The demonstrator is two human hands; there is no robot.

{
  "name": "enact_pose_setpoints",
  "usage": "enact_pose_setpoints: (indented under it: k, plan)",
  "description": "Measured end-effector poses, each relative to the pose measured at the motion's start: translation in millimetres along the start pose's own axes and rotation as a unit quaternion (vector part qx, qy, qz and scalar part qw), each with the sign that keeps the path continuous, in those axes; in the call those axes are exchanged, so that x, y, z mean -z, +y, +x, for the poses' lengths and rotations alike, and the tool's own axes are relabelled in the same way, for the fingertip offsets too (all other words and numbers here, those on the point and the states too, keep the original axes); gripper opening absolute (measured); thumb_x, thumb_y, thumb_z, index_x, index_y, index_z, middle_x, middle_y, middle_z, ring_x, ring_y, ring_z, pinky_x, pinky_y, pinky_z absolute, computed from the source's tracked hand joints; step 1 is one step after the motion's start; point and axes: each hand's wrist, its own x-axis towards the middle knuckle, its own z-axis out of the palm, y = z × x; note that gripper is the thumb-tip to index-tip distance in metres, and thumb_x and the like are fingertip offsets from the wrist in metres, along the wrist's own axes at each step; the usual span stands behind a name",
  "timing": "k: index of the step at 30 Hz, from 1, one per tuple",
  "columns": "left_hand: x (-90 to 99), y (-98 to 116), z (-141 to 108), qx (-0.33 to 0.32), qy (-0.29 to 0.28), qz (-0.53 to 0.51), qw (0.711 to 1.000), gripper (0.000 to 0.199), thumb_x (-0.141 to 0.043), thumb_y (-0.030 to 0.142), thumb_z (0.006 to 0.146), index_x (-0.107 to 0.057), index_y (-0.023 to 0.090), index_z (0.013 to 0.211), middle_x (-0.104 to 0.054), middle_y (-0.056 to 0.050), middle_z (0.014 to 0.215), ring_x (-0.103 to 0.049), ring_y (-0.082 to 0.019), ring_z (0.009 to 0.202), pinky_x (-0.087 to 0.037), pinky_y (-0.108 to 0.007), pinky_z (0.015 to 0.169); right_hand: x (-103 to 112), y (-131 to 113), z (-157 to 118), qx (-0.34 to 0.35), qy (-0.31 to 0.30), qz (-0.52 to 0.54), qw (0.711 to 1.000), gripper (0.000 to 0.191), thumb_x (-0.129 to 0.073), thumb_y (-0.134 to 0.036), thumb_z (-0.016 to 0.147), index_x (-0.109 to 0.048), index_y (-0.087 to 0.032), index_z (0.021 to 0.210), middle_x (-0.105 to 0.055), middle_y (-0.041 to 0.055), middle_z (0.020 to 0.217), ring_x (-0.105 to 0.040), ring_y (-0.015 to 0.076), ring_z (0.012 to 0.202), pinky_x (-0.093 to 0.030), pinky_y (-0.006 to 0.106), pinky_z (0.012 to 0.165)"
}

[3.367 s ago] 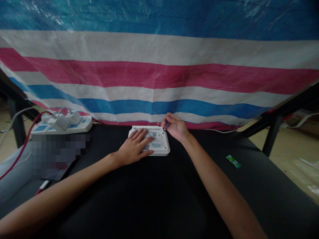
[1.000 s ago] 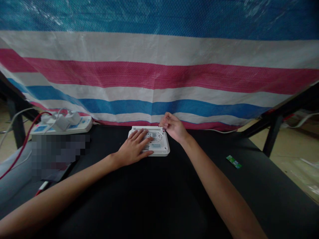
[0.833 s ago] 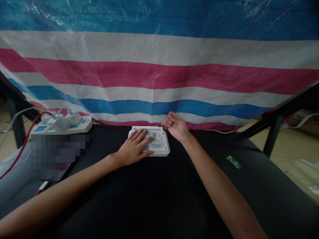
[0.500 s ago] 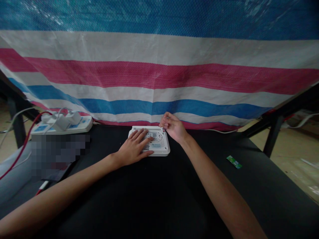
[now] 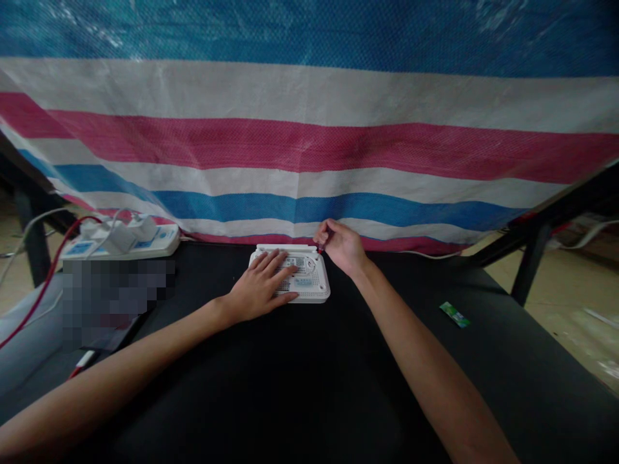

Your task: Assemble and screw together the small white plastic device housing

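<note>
A white router (image 5: 316, 293) lies underside up on the black table, with vents, labels and a recessed corner hole showing. Its folded antenna (image 5: 285, 247) runs along the far edge. Fingers spread and flat, my left hand (image 5: 261, 283) rests over the router's left half and hides part of it. At the far right corner my right hand (image 5: 342, 247) is closed in a pinch. From its fingertips a small thin reddish tool (image 5: 320, 251) points down at that corner; most of it is hidden by the fingers, so its exact kind is unclear.
A white power strip (image 5: 167, 240) with plugged-in adapters and cables stands at the back left. Nearer lies a dark, partly blurred-out device (image 5: 116, 303) with a red cable. A small green packet (image 5: 454, 314) lies to the right. Striped sheeting (image 5: 300, 148) hangs behind the table.
My right hand has turned slightly at the wrist and shifted a little to the right, its fingers still pinched. My left hand and the router have stayed in place.
</note>
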Motion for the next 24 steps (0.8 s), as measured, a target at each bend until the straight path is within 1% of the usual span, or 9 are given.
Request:
enact_pose_setpoints:
  k: [4,11,17,21,24]
  plan:
    - [-0.5,-0.7,-0.3,-0.001,0.005,-0.002,1.0,0.061,-0.037,0.062,0.095,-0.043,0.024,0.142,-0.032,-0.014,0.154,-0.028,-0.032,0.143,-0.024,-0.053,0.116,0.8,0.8,0.7,0.016,-0.001,-0.018,1.0,0.024,-0.072,-0.034,0.074,-0.062,-0.018,0.06,-0.05,-0.0003,0.061,-0.046,0.0124,0.061,-0.038,0.029,0.063]
    - [-0.2,-0.1,0.0,0.0,0.005,-0.004,1.0,0.061,-0.037,0.061,0.095,-0.044,0.023,0.141,-0.033,-0.015,0.154,-0.029,-0.032,0.143,-0.024,-0.052,0.116,2.2,1.8,1.0,0.009,0.008,-0.043,0.999,0.02,-0.076,-0.034,0.07,-0.065,-0.018,0.065,-0.057,0.0006,0.065,-0.051,0.0136,0.065,-0.04,0.029,0.062]
    - [-1.5,-0.8,-1.0,-0.002,0.013,-0.008,1.0,0.06,-0.038,0.061,0.095,-0.044,0.024,0.141,-0.033,-0.013,0.154,-0.028,-0.031,0.144,-0.023,-0.052,0.117,2.2,1.8,0.9,0.006,0.008,-0.04,0.999,0.023,-0.079,-0.035,0.067,-0.065,-0.017,0.066,-0.058,0.0009,0.067,-0.053,0.0137,0.065,-0.04,0.029,0.06]
    - [-2.0,-1.1,-1.0,-0.003,0.011,-0.007,1.0,0.06,-0.038,0.061,0.095,-0.043,0.024,0.142,-0.032,-0.013,0.155,-0.027,-0.032,0.144,-0.024,-0.053,0.116,3.6,2.1,0.5,0.01,0.011,-0.041,0.999,0.023,-0.079,-0.036,0.067,-0.065,-0.018,0.066,-0.058,0.0008,0.067,-0.053,0.0134,0.066,-0.041,0.029,0.063]
    - [-1.6,-0.8,-0.6,-0.003,0.008,-0.004,1.0,0.06,-0.038,0.061,0.095,-0.044,0.023,0.142,-0.033,-0.014,0.154,-0.028,-0.032,0.143,-0.024,-0.053,0.116,4.7,2.5,0.7,0.006,0.012,-0.042,0.999,0.024,-0.08,-0.037,0.067,-0.066,-0.018,0.067,-0.059,0.0007,0.067,-0.053,0.0135,0.066,-0.041,0.029,0.063]
